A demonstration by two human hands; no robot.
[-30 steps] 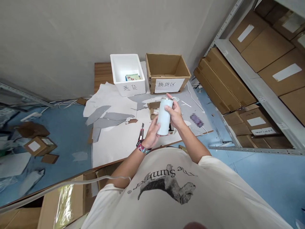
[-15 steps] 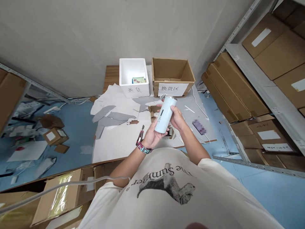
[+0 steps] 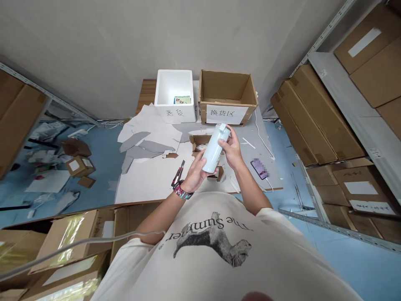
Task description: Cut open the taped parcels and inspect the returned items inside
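Head view, and I am watching from far away. The biggest things are a metal shelf on the right, full of cardboard boxes, and a table in front, with white paper sheets spread on it. At the far end of the table sit a white foam box and an open cardboard box, side by side. Close to me, the pale blue bottle is up in the air over the table, tilted, and held by both hands. The left hand cups it low down, and the right hand wraps around it near the top. A box cutter sits just beside the left wrist, and I cannot tell if it is held. A phone lies on the table to the right. My worry is that the smooth bottle could slip from a loose grip and fall on the table or the blue floor. The sharp cutter could also nick skin if the hand turns too fast.
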